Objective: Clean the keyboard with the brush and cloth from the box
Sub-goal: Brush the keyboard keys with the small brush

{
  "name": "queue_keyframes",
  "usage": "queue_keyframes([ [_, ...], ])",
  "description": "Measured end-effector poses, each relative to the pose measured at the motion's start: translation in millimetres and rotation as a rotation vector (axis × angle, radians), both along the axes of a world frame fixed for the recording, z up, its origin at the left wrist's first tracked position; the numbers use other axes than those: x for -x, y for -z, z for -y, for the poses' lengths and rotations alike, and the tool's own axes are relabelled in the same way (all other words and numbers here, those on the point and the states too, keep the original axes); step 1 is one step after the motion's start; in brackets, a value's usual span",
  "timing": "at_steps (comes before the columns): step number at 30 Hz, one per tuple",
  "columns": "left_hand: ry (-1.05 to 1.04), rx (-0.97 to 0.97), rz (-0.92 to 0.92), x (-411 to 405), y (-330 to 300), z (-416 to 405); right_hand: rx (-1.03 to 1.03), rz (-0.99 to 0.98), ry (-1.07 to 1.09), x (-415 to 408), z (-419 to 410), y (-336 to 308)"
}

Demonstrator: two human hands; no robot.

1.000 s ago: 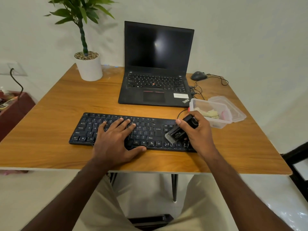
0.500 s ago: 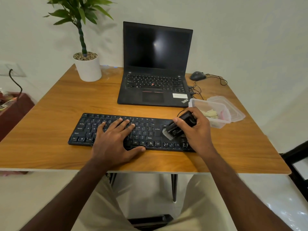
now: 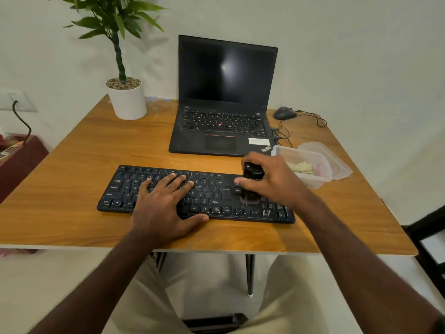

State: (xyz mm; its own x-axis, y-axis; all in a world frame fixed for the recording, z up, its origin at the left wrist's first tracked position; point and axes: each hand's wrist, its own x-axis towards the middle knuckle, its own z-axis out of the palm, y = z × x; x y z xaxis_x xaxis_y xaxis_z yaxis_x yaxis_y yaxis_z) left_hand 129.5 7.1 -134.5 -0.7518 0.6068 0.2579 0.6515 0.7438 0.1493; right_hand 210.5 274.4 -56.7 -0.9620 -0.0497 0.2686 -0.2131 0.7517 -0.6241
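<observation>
While our left hand (image 3: 166, 206) lies flat on the keyboard (image 3: 216, 196), our right hand (image 3: 272, 182) clamps the brush (image 3: 251, 183) upright at its right end, unswept keys stretching leftward.

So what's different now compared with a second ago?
The right hand turned the brush from tilted, bristles showing, to upright with bristles down on the keyboard. The left hand stayed flat on the keys; the box and cloth did not move.

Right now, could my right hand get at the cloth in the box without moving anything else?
Probably yes. The box stands open just beside the right hand, its lid off behind it, and the cloth lies exposed inside. But that hand grips the brush, so it would need to set it down first.
</observation>
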Motion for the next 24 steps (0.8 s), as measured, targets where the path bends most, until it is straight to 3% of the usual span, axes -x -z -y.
queue_keyframes([
  [7, 0.0, 0.014, 0.0, -0.8, -0.6, 0.3, -0.131, 0.103, 0.021, 1.4, -7.8, -8.5],
  [15, 0.014, 0.02, 0.018, 10.2, -1.7, 7.0, 0.112, 0.009, 0.072, -4.1, -5.0, 4.1],
  [20, -0.014, 0.059, -0.025, 16.4, -11.9, 12.2, 0.128, -0.175, 0.184, -5.3, -21.5, -1.4],
  [24, -0.033, 0.04, -0.036, 1.7, -11.7, -12.6, 0.157, -0.151, 0.09, -0.4, -4.2, 1.9],
])
